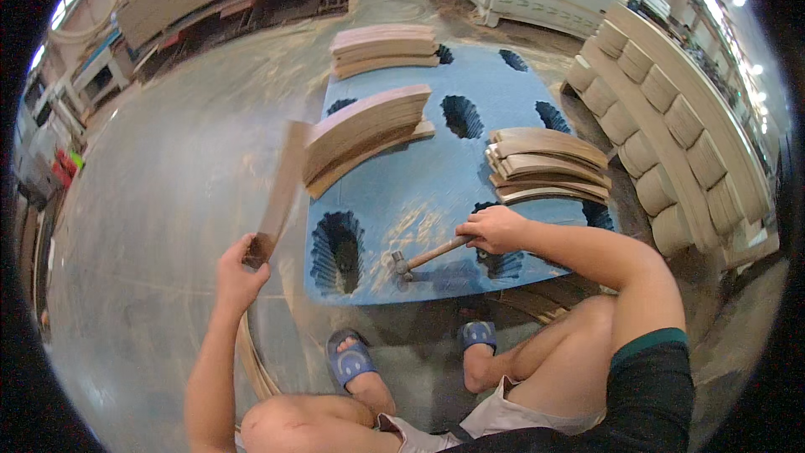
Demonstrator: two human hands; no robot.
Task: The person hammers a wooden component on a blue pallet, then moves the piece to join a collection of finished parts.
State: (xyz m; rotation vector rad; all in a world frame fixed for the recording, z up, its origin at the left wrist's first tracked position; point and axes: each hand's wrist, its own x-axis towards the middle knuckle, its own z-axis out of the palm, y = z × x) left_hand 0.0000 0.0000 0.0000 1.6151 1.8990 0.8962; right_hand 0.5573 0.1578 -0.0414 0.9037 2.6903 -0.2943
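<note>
- Step in hand, as I judge it: handling one wooden board with a hammer at the ready; the left hand pinches the board's lower end between thumb and fingers; the right hand is wrapped around the hammer's handle near its end.
- The board stands steeply tilted, its top by the left end of the middle stack; touching or apart, I cannot tell; a next move of it would call for a firm pinch and clearance from that stack.
- The hammer's head is low over the blue platform; contact is unclear; its handle is wooden, its head metal-grey.
- The platform looks like smooth plastic, dusted with pale sawdust; its oval holes have ribbed, dark walls.
- The middle stack's boards are curved; the right stack lies less evenly.
</note>
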